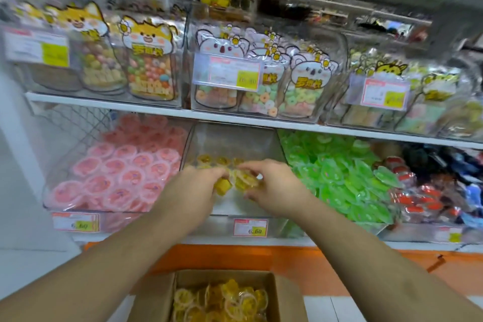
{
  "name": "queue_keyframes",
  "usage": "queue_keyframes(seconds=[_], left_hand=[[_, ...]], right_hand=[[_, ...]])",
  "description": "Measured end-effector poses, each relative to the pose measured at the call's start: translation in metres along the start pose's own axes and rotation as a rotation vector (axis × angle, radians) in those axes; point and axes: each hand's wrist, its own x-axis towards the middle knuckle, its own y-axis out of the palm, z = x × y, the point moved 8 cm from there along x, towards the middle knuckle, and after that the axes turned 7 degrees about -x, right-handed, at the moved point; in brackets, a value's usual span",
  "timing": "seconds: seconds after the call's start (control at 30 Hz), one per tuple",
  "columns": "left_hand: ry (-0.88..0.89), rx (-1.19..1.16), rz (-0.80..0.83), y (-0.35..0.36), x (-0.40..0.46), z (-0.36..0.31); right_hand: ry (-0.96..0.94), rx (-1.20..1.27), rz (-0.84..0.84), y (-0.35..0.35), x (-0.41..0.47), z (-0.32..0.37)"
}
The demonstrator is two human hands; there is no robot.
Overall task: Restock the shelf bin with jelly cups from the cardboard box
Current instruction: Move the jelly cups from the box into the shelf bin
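Nearest, one cardboard box (285,295), open, cut off by the bottom edge, heaped with yellow jelly cups (222,300), too jumbled to count. Beyond, two hands over one clear shelf bin (235,138): left hand (198,185) gripping a yellow cup, right hand (274,185) curled round more; exact number in each grip hard to make out. Roughly three loose cups (214,159) at the bin's back. Either side, one bin of pink cups (125,172), one of green cups (337,172). Above, blurred candy bags (149,65).
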Motion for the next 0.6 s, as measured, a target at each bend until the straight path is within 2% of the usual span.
queue_keyframes(seconds=[0.1,0.27,0.43,0.6], left_hand=[[-0.102,0.110,0.193,0.042,0.021,0.021],[-0.165,0.055,0.371,0.088,0.028,0.042],[-0.188,-0.175,0.326,0.079,0.023,0.040],[-0.041,-0.220,0.168,0.039,0.004,0.022]], right_hand=[[0.044,-0.049,0.115,0.047,0.029,-0.014],[0.068,0.018,0.177,0.089,0.043,-0.026],[0.142,0.079,0.218,0.095,0.041,-0.045],[0.173,0.082,0.228,0.087,0.034,-0.046]])
